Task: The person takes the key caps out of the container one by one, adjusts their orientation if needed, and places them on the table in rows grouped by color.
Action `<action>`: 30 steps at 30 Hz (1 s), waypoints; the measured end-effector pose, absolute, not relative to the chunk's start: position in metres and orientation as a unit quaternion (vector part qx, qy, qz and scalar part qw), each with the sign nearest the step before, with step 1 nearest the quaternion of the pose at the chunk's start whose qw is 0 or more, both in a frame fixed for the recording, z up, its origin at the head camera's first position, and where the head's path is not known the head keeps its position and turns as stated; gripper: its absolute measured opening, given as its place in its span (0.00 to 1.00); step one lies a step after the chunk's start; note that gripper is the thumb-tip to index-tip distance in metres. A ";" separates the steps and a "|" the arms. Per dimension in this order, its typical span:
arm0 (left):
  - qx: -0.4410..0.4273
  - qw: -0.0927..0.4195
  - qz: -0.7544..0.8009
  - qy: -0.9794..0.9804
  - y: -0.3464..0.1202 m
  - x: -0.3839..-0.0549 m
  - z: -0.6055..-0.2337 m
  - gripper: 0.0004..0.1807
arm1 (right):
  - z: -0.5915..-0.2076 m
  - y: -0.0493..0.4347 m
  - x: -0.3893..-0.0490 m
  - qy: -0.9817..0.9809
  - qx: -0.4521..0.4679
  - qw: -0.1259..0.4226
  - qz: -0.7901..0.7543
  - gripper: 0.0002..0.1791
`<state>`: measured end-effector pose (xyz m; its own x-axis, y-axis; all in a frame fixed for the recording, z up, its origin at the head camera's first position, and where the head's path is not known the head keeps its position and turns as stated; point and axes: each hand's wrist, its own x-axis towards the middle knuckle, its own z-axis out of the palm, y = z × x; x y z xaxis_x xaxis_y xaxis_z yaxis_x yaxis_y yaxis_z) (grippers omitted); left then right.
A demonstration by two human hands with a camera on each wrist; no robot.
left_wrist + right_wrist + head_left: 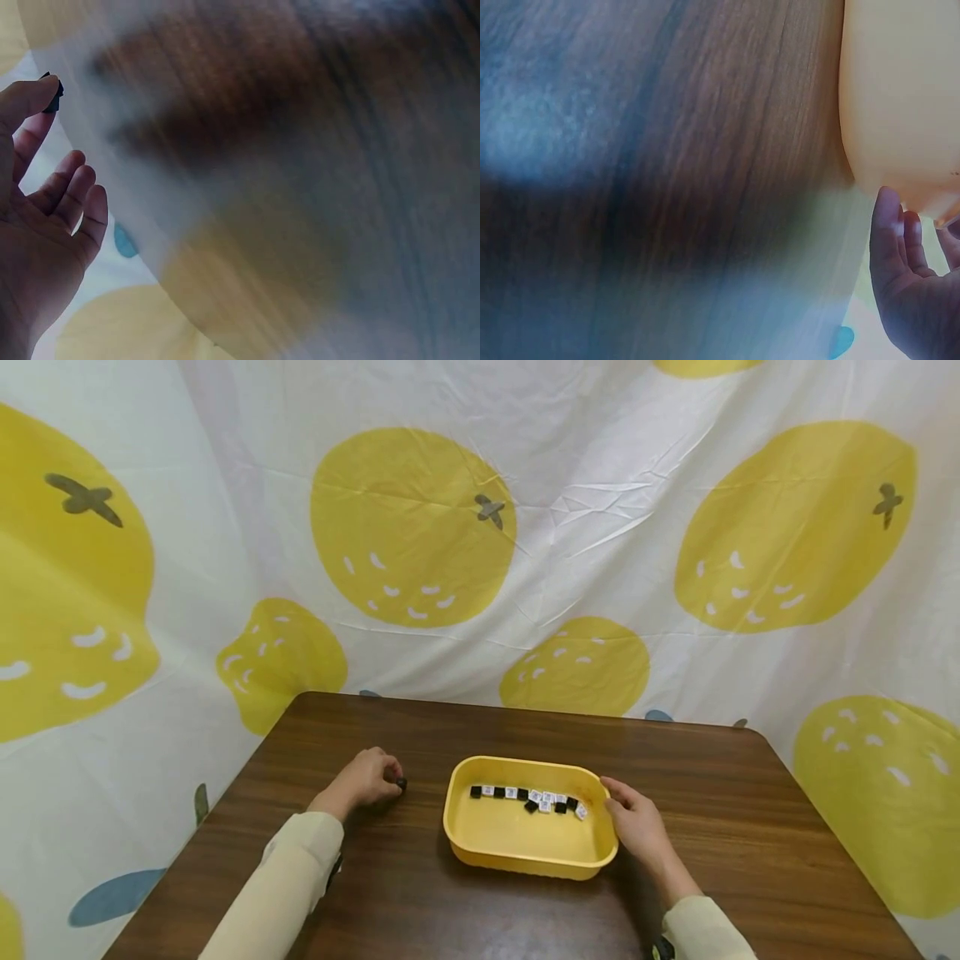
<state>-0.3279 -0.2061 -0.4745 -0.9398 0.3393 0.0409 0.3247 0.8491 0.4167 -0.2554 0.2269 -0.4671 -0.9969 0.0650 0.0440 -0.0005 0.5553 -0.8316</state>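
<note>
A small black block [54, 96] sits between the thumb and index finger of my left hand [367, 779], low over the table left of the tub. In the left wrist view its other fingers are loosely bent. The yellow plastic tub [517, 862] stands in the middle of the table. At its right end, my right hand [637, 822] holds the rim, thumb and fingertips at the edge. Inside, small black blocks [499, 792] and white blocks with dark markings [545, 806] form an uneven row, alternating at the left and bunched toward the right.
The brown wood-grain table [750, 827] extends around the tub on every side. Behind it and along its sides hangs a white cloth [585, 518] printed with large yellow lemons.
</note>
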 end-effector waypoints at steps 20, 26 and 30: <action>0.164 0.030 0.212 0.963 -0.208 -0.319 -0.479 0.13 | -0.470 0.227 -0.256 -0.872 -0.021 0.022 0.489 0.24; 0.170 0.034 0.217 0.961 -0.209 -0.319 -0.478 0.13 | -0.470 0.228 -0.255 -0.872 -0.023 0.024 0.489 0.24; 0.191 0.021 0.221 0.956 -0.211 -0.317 -0.476 0.12 | -0.469 0.228 -0.255 -0.871 -0.023 0.023 0.490 0.24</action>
<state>-0.3173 -0.2106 -0.4763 -0.9261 0.3747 0.0443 0.3561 0.8293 0.4306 -0.2551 0.2284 -0.4693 -0.9979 0.0633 0.0168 0.0186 0.5189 -0.8546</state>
